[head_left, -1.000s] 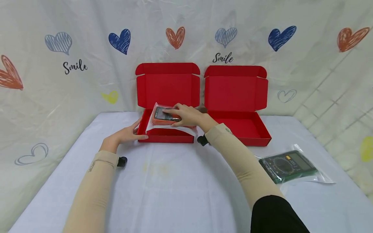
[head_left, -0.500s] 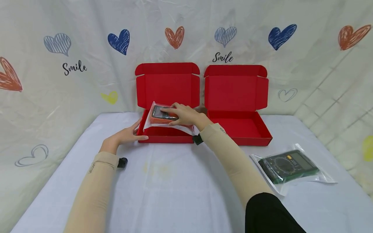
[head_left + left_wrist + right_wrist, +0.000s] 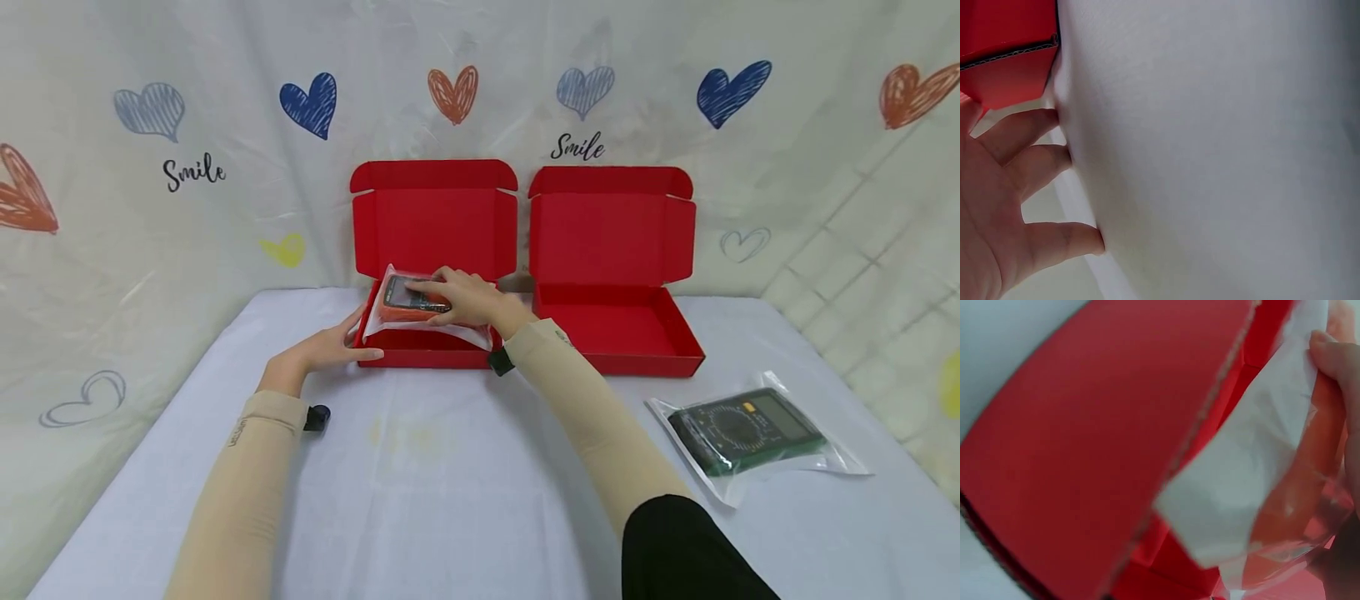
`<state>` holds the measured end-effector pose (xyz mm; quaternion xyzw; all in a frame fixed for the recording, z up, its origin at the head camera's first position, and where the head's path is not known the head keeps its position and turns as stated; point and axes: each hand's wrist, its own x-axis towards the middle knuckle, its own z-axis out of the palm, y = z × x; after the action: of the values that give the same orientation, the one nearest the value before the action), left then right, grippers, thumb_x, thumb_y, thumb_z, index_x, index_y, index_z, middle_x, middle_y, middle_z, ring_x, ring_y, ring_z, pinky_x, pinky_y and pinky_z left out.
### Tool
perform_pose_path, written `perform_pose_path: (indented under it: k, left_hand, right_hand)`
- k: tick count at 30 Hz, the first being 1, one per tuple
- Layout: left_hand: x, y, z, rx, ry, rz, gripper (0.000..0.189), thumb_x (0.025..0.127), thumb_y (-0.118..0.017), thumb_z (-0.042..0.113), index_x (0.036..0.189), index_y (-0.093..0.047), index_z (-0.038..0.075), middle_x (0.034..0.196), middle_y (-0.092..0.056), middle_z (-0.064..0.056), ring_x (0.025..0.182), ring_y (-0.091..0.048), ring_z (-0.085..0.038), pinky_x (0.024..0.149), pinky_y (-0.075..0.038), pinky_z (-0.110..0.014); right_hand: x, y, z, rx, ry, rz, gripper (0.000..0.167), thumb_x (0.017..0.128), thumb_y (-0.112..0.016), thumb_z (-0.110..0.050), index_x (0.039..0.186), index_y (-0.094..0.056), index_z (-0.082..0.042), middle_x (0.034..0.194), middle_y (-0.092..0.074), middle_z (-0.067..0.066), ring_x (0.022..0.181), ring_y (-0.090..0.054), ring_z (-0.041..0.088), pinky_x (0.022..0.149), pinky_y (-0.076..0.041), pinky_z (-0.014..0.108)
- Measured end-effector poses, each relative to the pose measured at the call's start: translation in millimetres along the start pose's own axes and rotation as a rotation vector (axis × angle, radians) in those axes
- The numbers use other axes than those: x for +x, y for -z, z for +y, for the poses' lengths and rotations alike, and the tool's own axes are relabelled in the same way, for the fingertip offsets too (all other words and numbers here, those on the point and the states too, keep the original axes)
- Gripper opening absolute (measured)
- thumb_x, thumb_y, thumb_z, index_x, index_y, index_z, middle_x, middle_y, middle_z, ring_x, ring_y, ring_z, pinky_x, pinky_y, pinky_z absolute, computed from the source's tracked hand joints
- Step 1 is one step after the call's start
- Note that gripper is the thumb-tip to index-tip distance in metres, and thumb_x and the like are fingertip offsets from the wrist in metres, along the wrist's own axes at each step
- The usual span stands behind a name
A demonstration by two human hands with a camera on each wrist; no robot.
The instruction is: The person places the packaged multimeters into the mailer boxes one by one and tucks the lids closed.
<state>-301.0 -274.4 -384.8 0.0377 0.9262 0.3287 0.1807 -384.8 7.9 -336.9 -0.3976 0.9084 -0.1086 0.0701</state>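
An orange multimeter [image 3: 402,315] in a clear plastic bag is tilted inside the left red cardboard box [image 3: 438,360]. My right hand [image 3: 474,302] grips it from above, with a finger lying across its dark screen side. In the right wrist view the thumb side of the right hand [image 3: 1346,375] presses the bag beside the orange casing [image 3: 1291,515], just past the red box wall [image 3: 1104,425]. At the box's front left corner, my left hand [image 3: 315,352] rests with spread fingers; in the left wrist view several fingers of that left hand [image 3: 997,200] show below the box corner [image 3: 1013,78].
A second red box [image 3: 645,365] stands with its lid up right of the first. Farther right, a green-cased multimeter [image 3: 750,429] lies bagged on the white tablecloth [image 3: 420,508]. Behind both boxes hangs a sheet [image 3: 240,108] printed with hearts.
The right hand has moved slightly left with the orange multimeter, bringing it nearer the box's left wall. The left hand has stayed at the box corner.
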Motion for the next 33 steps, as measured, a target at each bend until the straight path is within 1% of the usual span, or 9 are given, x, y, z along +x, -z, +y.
perform_pose_path:
  k: [4, 8, 15, 20, 27, 33]
  left_hand:
    - [-0.3, -0.3, -0.8, -0.014, -0.002, -0.002, 0.114, 0.086, -0.071, 0.064, 0.163, 0.01, 0.039, 0.166, -0.015, -0.024, 0.147, -0.018, -0.05, 0.11, -0.031, -0.071]
    - [-1.1, -1.1, -3.0, -0.026, 0.004, -0.007, 0.115, 0.086, -0.072, 0.063, 0.164, 0.009, 0.039, 0.166, -0.015, -0.024, 0.147, -0.018, -0.05, 0.11, -0.031, -0.071]
    - [-1.9, -1.1, 1.2, -0.014, 0.018, 0.004, 0.116, 0.083, -0.07, 0.069, 0.163, 0.009, 0.042, 0.166, -0.015, -0.023, 0.148, -0.018, -0.048, 0.11, -0.03, -0.072]
    - [-2.9, -0.4, 2.4, -0.009, 0.018, 0.003, 0.116, 0.083, -0.07, 0.071, 0.162, 0.009, 0.043, 0.166, -0.015, -0.023, 0.148, -0.018, -0.049, 0.111, -0.028, -0.072]
    - [-2.2, -0.6, 3.1, -0.023, 0.022, 0.006, 0.116, 0.083, -0.072, 0.068, 0.163, 0.008, 0.043, 0.166, -0.016, -0.023, 0.147, -0.018, -0.048, 0.11, -0.032, -0.071]
    - [-2.8, -2.0, 1.3, -0.032, 0.007, 0.01, 0.114, 0.085, -0.073, 0.063, 0.163, 0.008, 0.041, 0.166, -0.016, -0.022, 0.147, -0.018, -0.047, 0.112, -0.029, -0.07]
  right_hand:
    - [1.9, 1, 0, -0.023, 0.01, 0.0, 0.088, 0.089, -0.08, -0.04, 0.162, -0.031, -0.039, 0.152, -0.039, 0.008, 0.135, -0.039, 0.024, 0.11, -0.04, 0.047]
    - [3.3, -3, 1, -0.025, 0.018, -0.015, 0.086, 0.09, -0.079, -0.041, 0.161, -0.032, -0.039, 0.153, -0.039, 0.007, 0.136, -0.038, 0.023, 0.11, -0.038, 0.047]
    - [2.7, -9, 3, -0.018, 0.031, -0.01, 0.088, 0.089, -0.081, -0.035, 0.161, -0.032, -0.038, 0.153, -0.039, 0.008, 0.136, -0.038, 0.025, 0.108, -0.043, 0.05]
    - [3.0, -11, 5, -0.016, 0.033, -0.001, 0.09, 0.087, -0.082, -0.036, 0.161, -0.032, -0.038, 0.153, -0.039, 0.008, 0.137, -0.038, 0.024, 0.109, -0.041, 0.05]
    - [1.7, -16, 9, -0.002, 0.046, -0.002, 0.089, 0.089, -0.081, -0.038, 0.162, -0.03, -0.037, 0.152, -0.039, 0.008, 0.136, -0.039, 0.024, 0.108, -0.043, 0.046]
    - [-3.1, -22, 11, 0.018, 0.045, -0.021, 0.084, 0.092, -0.077, -0.04, 0.162, -0.031, -0.036, 0.149, -0.042, 0.007, 0.133, -0.041, 0.023, 0.105, -0.047, 0.042]
